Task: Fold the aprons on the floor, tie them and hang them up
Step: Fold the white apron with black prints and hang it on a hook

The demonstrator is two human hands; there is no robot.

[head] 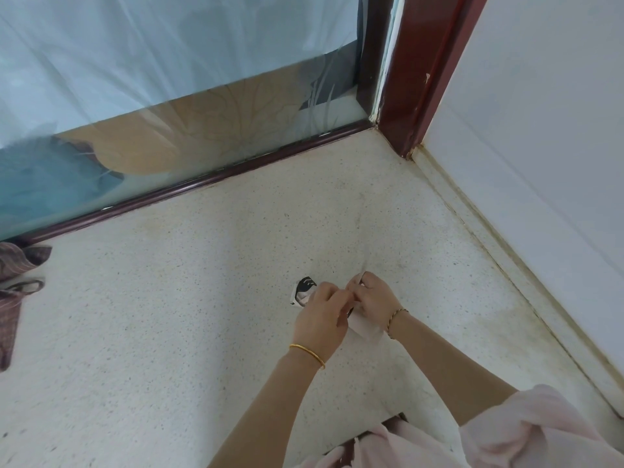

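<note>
Apron [366, 330]: small pale-pink bundle

free: speckled floor [202, 315] centre | blocked: glass door [169, 79] ahead, wall [557, 146] right, red post [429, 62] at corner | checked apron [10, 309] far left

Left hand [320, 310], right hand [373, 297] touching, fingers [329, 289] curled pinching the apron [365, 328], forearms outstretched

readable text: none is showing | nearest mark: a black-and-white print [305, 288] is peeking out on the pale apron [364, 329], forming no letters or numbers that can be made out | cover: the left hand [320, 319] and right hand [373, 297] are gripping it and hiding the rest of it
</note>
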